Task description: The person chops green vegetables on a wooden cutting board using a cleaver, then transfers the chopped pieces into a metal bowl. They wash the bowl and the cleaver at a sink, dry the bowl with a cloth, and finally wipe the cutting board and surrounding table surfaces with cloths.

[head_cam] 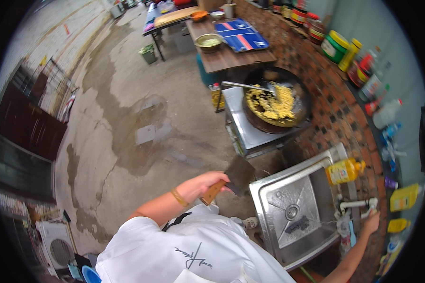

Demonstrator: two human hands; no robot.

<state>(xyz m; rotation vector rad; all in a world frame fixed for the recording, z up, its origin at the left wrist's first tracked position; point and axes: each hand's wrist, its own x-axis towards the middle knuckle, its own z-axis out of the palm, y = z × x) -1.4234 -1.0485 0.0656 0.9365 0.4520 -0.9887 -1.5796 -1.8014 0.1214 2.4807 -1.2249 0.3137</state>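
Observation:
My left hand [205, 182] grips the wooden handle of a cleaver [240, 172] in front of my body, its broad dark blade angled towards the sink's near left corner. At the far right my right hand [372, 223] has its fingers on the handle of a white tap [354, 204], mounted at the wall side of a stainless steel sink [265, 212]. A dark scrap lies by the drain in the basin. On the sink's back ledge stands a bottle of yellow liquid [341, 172]. Whether water runs from the tap is hard to tell.
Beyond the sink, a wok [301, 85] of scrambled egg [281, 102] sits on a metal stove [239, 116], a long-handled utensil [246, 85] resting in it. A wooden table [223, 63] holds a bowl [209, 42]. Bottles and jars line the brick wall [334, 116]. The concrete floor [184, 141] is partly wet.

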